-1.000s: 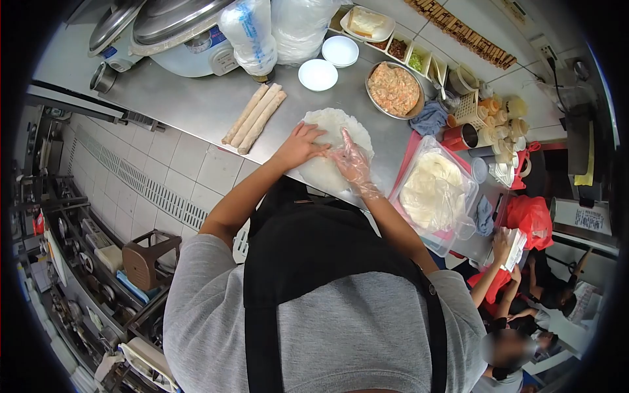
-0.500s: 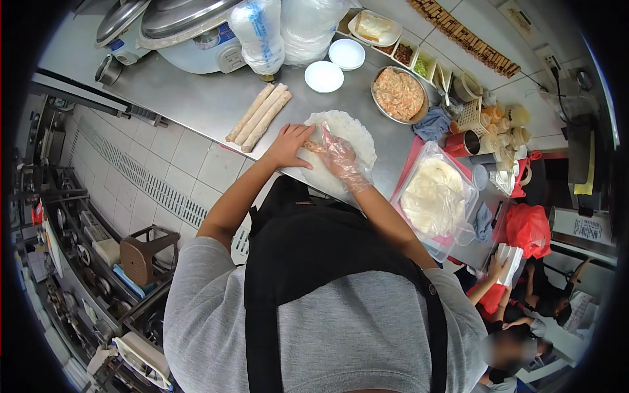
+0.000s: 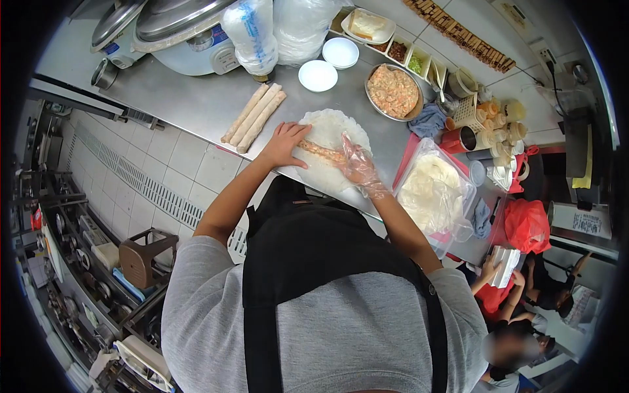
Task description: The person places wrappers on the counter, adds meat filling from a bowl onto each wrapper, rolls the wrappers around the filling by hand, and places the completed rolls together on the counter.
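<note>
A thin round pale wrapper sheet (image 3: 327, 121) lies on the steel counter in front of me. Across it runs a strip of orange-pink minced filling (image 3: 319, 152). My left hand (image 3: 286, 145) is bare, its fingers spread over the sheet's left edge by one end of the strip. On the other end rests my right hand (image 3: 359, 165), in a clear plastic glove, thumb and fingers apart; its palm side is hidden. To the left are three long pale rolls (image 3: 252, 118), side by side. A metal bowl of the same filling (image 3: 393, 92) stands beyond the sheet.
A plastic-covered tray of stacked wrapper sheets (image 3: 429, 190) sits at right. Two white bowls (image 3: 318, 76), large cookers (image 3: 187, 42) and condiment containers (image 3: 416, 62) line the back. Sauce bottles (image 3: 514, 131) and a blue cloth (image 3: 428, 122) are at right. Another person's hand (image 3: 490, 268) holds a white box.
My right hand has moved right along the filling, and the strip now shows longer across the sheet. My left hand stays at the left edge.
</note>
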`<act>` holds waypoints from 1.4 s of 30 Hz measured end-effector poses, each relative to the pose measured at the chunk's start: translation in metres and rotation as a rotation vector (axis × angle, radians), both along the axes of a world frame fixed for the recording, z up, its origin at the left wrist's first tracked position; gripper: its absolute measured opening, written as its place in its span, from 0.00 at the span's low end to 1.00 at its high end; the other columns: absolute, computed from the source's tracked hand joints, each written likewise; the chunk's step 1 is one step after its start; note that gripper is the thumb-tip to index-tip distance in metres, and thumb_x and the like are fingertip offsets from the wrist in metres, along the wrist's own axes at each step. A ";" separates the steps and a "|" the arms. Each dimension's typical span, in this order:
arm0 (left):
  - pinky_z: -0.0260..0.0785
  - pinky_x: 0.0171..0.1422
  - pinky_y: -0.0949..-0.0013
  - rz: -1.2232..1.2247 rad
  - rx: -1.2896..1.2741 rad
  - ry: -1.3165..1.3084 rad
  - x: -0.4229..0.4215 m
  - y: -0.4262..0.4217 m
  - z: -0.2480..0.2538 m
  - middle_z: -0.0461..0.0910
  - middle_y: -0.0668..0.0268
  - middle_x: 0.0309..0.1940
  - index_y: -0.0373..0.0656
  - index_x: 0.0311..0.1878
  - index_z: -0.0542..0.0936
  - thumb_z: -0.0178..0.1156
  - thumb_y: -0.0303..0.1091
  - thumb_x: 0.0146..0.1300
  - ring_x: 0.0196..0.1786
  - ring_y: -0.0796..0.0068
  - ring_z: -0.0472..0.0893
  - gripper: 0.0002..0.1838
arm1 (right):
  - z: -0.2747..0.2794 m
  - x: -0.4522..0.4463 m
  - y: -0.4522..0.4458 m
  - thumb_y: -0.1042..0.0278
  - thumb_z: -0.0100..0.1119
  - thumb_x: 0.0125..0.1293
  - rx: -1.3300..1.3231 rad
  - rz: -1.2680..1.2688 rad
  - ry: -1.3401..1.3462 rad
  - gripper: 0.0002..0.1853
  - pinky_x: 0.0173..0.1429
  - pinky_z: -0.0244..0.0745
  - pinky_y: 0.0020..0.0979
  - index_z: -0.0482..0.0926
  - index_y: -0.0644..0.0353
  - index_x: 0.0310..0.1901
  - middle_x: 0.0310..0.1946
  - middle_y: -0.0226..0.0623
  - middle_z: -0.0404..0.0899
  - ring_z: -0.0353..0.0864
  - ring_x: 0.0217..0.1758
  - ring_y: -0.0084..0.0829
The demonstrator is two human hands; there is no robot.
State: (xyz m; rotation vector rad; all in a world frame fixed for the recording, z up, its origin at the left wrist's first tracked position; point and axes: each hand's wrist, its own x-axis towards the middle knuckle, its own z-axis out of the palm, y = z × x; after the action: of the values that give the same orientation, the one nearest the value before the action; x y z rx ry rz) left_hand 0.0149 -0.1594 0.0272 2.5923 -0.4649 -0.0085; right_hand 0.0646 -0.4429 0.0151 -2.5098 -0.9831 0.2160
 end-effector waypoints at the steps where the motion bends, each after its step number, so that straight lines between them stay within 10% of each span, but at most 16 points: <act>1: 0.46 0.77 0.39 -0.003 0.000 -0.002 0.000 -0.003 0.005 0.67 0.58 0.69 0.52 0.76 0.62 0.77 0.62 0.33 0.74 0.52 0.60 0.62 | 0.000 0.001 -0.003 0.57 0.69 0.59 -0.059 0.005 0.030 0.50 0.65 0.69 0.44 0.49 0.64 0.76 0.53 0.39 0.82 0.76 0.59 0.46; 9: 0.43 0.79 0.41 -0.036 0.137 -0.227 0.004 -0.045 -0.015 0.64 0.61 0.71 0.68 0.65 0.78 0.60 0.51 0.64 0.77 0.54 0.56 0.24 | 0.024 -0.014 0.019 0.64 0.71 0.56 0.434 -0.238 0.089 0.43 0.49 0.78 0.40 0.62 0.54 0.74 0.37 0.39 0.86 0.85 0.40 0.40; 42: 0.48 0.77 0.41 0.070 0.101 -0.016 -0.003 0.008 -0.011 0.66 0.63 0.70 0.58 0.70 0.72 0.67 0.58 0.55 0.73 0.54 0.62 0.39 | -0.007 -0.001 -0.006 0.58 0.65 0.62 -0.016 -0.048 0.100 0.43 0.65 0.69 0.47 0.54 0.53 0.76 0.57 0.43 0.80 0.75 0.58 0.51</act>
State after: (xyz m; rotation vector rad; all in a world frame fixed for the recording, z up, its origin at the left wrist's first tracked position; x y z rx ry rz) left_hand 0.0118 -0.1519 0.0165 2.7079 -0.3886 0.0125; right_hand 0.0631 -0.4491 0.0083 -2.5071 -0.8832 0.3326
